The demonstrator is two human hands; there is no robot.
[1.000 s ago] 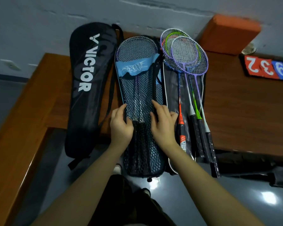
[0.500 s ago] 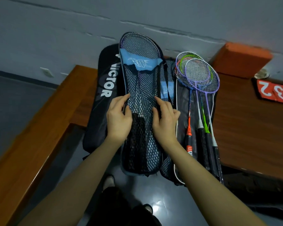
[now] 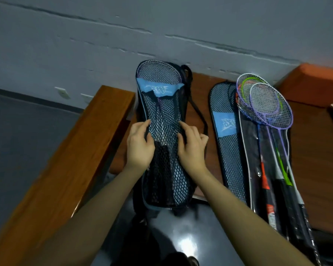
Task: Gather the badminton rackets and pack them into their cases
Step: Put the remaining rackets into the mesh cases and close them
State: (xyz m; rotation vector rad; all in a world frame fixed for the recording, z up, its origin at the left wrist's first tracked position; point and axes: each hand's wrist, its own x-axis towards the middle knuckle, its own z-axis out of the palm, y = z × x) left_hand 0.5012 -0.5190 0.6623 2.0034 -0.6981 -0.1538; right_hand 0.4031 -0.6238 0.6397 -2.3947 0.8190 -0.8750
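A brown wooden desk (image 3: 204, 104) stands against the grey wall, with a second wooden run (image 3: 65, 160) angling off from its left end. On the desk's left part lies a black bag (image 3: 187, 104), and a mesh case (image 3: 162, 131) with a blue patch rests on top of it, both overhanging the front edge. Further right, apart from these, lies a second mesh case (image 3: 226, 131), and beside it a dark cover (image 3: 254, 169) with loose rackets (image 3: 267, 112) piled on it. An orange block (image 3: 313, 83) sits at the back right corner
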